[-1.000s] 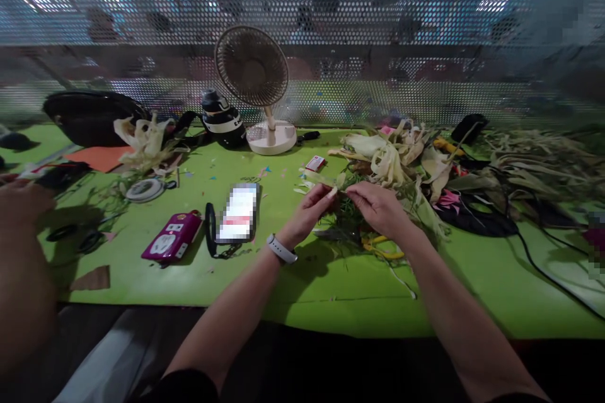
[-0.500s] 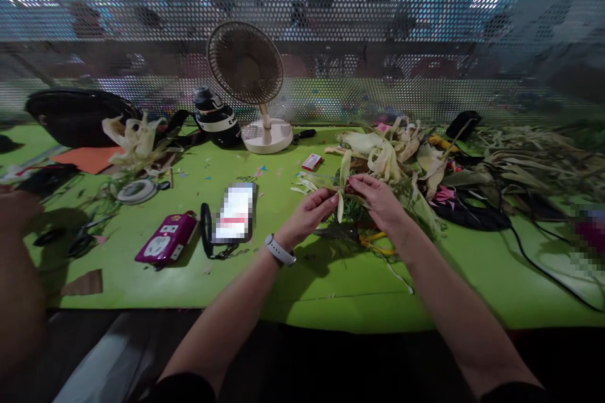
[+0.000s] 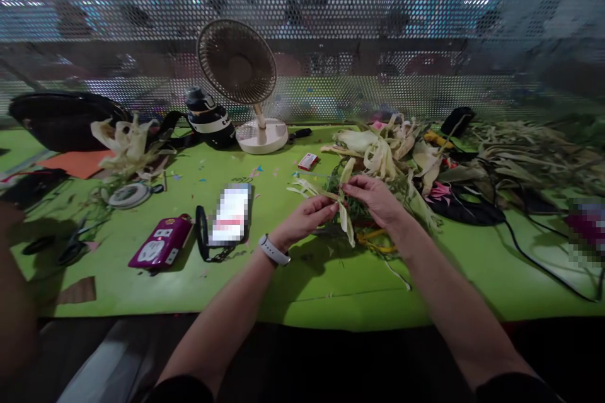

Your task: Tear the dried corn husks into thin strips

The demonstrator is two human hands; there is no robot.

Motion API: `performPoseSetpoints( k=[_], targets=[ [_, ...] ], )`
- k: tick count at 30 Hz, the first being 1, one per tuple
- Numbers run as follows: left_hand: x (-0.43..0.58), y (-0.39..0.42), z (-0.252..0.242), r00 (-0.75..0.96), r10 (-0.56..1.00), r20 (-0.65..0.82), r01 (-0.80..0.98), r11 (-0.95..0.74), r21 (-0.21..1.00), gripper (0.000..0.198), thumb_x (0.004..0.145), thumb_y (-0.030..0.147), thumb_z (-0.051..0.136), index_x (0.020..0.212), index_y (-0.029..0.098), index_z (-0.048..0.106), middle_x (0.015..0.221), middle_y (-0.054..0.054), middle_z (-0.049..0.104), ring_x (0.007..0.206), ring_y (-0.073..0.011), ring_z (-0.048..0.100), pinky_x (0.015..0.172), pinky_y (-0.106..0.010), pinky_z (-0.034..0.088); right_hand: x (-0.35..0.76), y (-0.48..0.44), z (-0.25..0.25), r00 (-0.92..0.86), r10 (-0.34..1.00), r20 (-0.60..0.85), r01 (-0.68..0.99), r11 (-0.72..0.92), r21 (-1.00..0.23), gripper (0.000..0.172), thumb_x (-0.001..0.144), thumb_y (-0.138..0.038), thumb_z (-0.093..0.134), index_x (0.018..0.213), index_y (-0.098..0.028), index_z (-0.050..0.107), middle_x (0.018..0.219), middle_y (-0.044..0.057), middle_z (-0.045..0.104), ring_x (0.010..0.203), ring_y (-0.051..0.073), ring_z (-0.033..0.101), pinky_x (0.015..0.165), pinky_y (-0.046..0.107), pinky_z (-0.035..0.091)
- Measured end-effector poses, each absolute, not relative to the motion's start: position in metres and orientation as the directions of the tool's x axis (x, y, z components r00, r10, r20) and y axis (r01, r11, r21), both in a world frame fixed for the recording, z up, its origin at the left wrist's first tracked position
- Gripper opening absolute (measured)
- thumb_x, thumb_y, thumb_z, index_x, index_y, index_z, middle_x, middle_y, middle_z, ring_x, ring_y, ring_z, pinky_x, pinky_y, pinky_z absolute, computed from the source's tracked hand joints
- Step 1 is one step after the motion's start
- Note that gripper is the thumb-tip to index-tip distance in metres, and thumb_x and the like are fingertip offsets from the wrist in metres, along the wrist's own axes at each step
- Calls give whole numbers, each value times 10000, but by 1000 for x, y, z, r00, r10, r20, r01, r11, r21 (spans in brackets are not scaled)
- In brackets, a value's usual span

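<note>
Pale strips of corn husk (image 3: 346, 224) are pinched between my two hands above the green table. My left hand (image 3: 312, 215), with a white wristband below it, grips the husk from the left, fingers closed. From the right, my right hand (image 3: 371, 196) pinches the same husk near its crossing, thumb and fingers together. One strip points up and another hangs down past my left fingertips. Behind and under my hands lies a heap of dried corn husks (image 3: 378, 154) with green stringy leaves, partly hidden by my right hand.
A fan (image 3: 262, 137), a black bottle (image 3: 210, 123) and a small red box (image 3: 308, 162) stand behind. On the left lie a phone (image 3: 231, 214), a purple case (image 3: 161, 242), a tape roll (image 3: 128, 195) and scissors (image 3: 73, 245). Another person's arm (image 3: 14, 302) reaches in at far left.
The lower husk strip now hangs further down and to the right. My fingers have shifted slightly around the crossing. The whole view has moved a little, sliding things leftward.
</note>
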State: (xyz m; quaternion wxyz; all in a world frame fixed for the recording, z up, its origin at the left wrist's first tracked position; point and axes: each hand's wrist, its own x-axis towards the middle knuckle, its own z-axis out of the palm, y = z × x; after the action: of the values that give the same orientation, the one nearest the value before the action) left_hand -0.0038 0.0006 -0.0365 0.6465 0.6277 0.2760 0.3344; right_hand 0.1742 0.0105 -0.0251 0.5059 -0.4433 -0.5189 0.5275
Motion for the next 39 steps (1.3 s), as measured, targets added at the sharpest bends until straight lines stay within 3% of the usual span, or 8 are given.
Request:
performPoseSetpoints(
  k=[5,8,10,13,19,25,32,39],
  targets=[
    [1,-1,-41,607,792,65,-36,-55,998,273,795,418,621,797,145,620,698,-1,526,617,-96,415,572,-234,349,175,-2,-10,-118,874,472,382,478,-791,389,725,-397,703,1069,-229,635,1202,81,588,1183,246,487,1037,447,337],
    [4,-2,-45,591,802,87,-30,-86,996,227,787,373,636,801,147,623,714,-11,548,648,-113,444,609,-248,375,167,-8,-8,-193,831,522,567,528,-632,528,694,-421,735,1180,-265,600,1381,86,456,1334,296,319,1096,513,228],
    [5,-2,-45,608,787,102,-44,-95,995,211,793,355,630,841,150,629,752,-21,568,687,-124,469,639,-251,389,164,-8,-10,-204,819,537,607,536,-587,385,724,-396,719,1085,-279,655,1396,60,453,1367,296,266,1107,525,194],
    [5,-2,-42,643,759,103,-43,-99,994,240,821,368,595,924,156,636,806,-29,581,711,-123,483,658,-244,395,165,-4,-14,-165,810,563,560,547,-623,73,801,-309,651,814,-251,694,1257,42,585,1320,266,359,1089,511,241],
    [2,-5,-37,659,749,71,-55,-47,997,274,830,398,579,983,177,635,784,-9,552,649,-100,450,577,-206,370,169,7,-22,49,852,521,365,470,-803,132,811,-331,626,754,-213,642,1090,64,648,1138,227,536,1016,446,361],
    [8,-4,-41,487,865,120,-182,-34,983,268,767,409,667,881,169,634,765,5,566,674,-96,479,627,-210,399,170,-9,-2,164,722,672,605,465,-647,222,833,-435,594,910,-230,633,1157,96,588,1176,259,476,1003,428,349],
    [5,3,-38,236,952,193,-246,-133,960,302,686,428,735,763,146,662,700,-1,597,647,-94,493,603,-216,400,157,-33,3,-198,919,341,630,386,-674,271,866,-467,539,845,-204,605,579,-17,592,491,127,514,503,253,355],
    [1,8,-37,260,955,143,-248,-77,966,272,713,381,724,790,128,658,675,-18,645,633,-101,556,595,-217,423,160,-28,-2,-222,845,487,656,499,-566,244,937,-337,446,896,-199,643,828,59,688,764,187,619,702,301,440]
  ],
)
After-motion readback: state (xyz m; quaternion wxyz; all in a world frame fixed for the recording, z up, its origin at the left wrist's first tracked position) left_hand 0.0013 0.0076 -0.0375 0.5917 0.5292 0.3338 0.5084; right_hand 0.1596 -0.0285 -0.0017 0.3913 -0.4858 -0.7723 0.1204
